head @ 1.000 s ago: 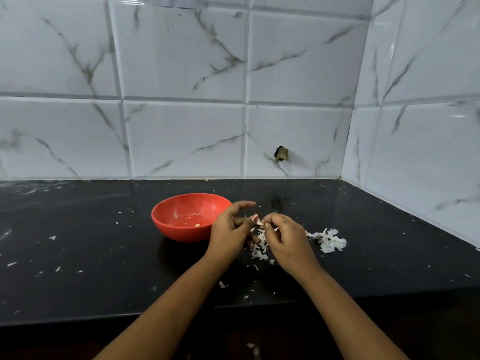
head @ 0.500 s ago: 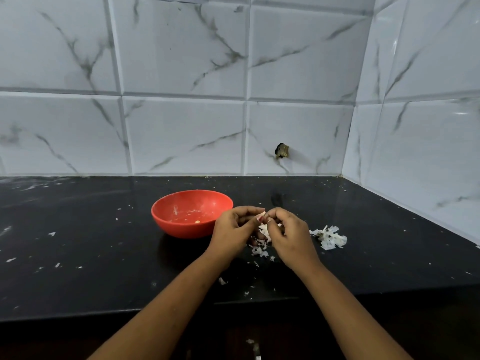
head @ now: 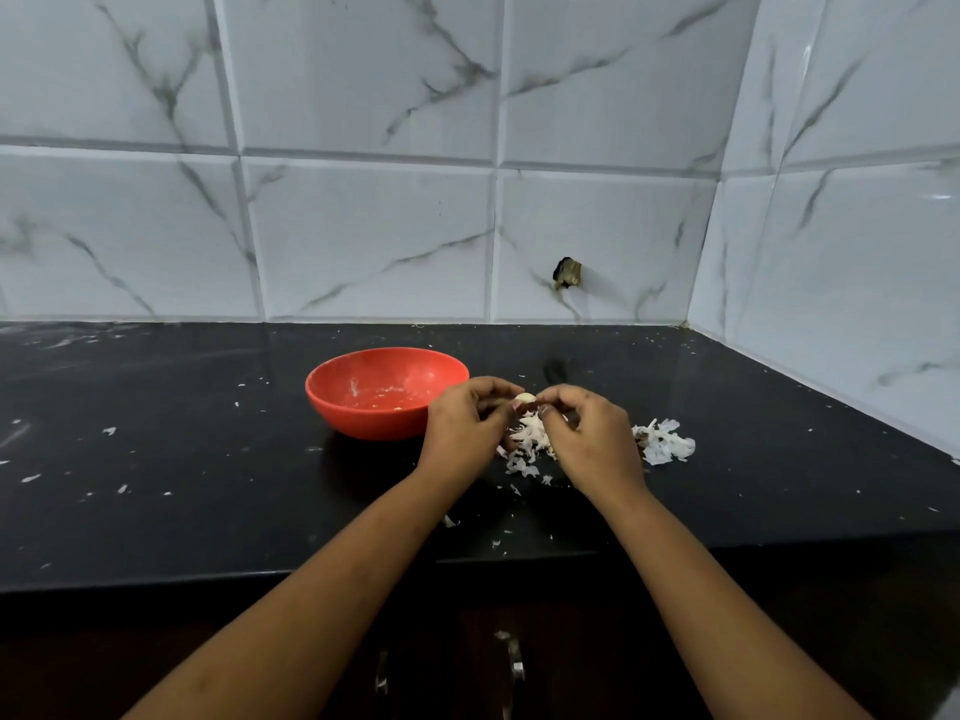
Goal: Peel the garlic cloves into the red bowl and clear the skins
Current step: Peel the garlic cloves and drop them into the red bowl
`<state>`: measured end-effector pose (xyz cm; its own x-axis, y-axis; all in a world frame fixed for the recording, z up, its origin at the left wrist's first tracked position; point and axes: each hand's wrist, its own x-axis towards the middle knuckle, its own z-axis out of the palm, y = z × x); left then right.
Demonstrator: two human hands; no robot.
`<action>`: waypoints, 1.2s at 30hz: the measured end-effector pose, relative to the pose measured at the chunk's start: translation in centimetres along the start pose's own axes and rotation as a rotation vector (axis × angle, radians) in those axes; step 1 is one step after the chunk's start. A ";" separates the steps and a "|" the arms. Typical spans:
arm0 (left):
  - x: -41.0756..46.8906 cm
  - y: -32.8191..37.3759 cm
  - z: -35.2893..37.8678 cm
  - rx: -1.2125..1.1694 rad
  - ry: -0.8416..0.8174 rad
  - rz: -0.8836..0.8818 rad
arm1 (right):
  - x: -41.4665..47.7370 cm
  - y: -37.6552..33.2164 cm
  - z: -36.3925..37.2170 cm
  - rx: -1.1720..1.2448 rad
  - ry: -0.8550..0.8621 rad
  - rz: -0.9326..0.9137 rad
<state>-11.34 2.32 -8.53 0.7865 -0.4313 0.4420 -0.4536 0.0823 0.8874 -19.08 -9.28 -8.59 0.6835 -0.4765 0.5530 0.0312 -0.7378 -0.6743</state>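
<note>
With our left hand (head: pixel 462 423) and right hand (head: pixel 592 433) both pinching the garlic clove (head: pixel 524 398) just beside the red bowl (head: pixel 363 420), above the skins (head: pixel 530 439), we should pull the skin off gently without squeezing.

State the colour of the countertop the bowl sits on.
Glossy black countertop, littered with white garlic skins; the head view shows it.

The glossy black stone desk (head: pixel 156 485) carries a round red plastic bowl (head: pixel 363 420), a heap of white papery garlic skins (head: pixel 530 440) just right of it, a second heap (head: pixel 666 442) farther right, and scattered white flecks (head: pixel 109 431).
</note>
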 end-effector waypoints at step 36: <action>-0.3 0.1 0.2 0.072 -0.063 0.055 | -0.2 -0.8 -0.6 0.297 -0.045 -0.015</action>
<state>-11.65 2.28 -8.62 0.7326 -0.4842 0.4784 -0.5261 0.0431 0.8493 -19.68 -8.86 -7.91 0.7126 -0.4399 0.5465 0.2494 -0.5692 -0.7834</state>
